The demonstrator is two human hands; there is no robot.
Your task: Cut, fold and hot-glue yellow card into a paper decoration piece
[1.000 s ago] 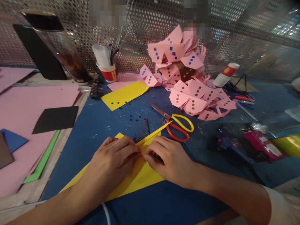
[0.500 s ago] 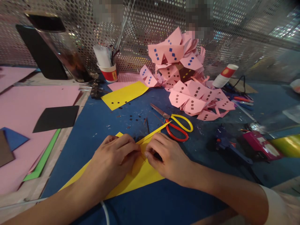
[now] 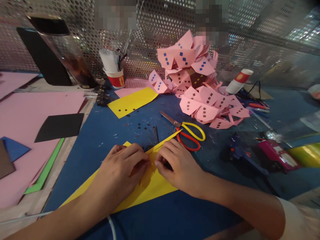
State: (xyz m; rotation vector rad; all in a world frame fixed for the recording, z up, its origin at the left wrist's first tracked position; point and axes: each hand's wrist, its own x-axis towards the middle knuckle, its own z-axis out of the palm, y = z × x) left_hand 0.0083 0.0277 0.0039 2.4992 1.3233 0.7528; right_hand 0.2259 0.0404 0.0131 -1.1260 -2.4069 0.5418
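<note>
A sheet of yellow paper [image 3: 162,188] lies aslant on the blue table in front of me. Along its far edge runs a narrow folded strip whose pointed tip reaches the scissors [image 3: 179,124]. My left hand [image 3: 126,165] is closed, with thumb and forefinger pinching the sheet near that fold. Close beside it, the curled fingers of my right hand [image 3: 176,163] press the thumb and forefinger together on the paper. Small black paper squares [image 3: 142,127] are scattered beyond the sheet. The fingertips partly hide the fold.
Folded pink paper pieces [image 3: 200,100] are heaped at the back. Another yellow sheet [image 3: 135,100] lies left of them, near a cup of sticks [image 3: 116,80]. A blue glue gun [image 3: 246,158] rests at right. Pink sheets [image 3: 30,106] and a black piece [image 3: 60,127] are at left.
Both hands stay almost in place on the yellow paper. My right hand has shifted very slightly, and the folded strip beside it looks a little wider than before.
</note>
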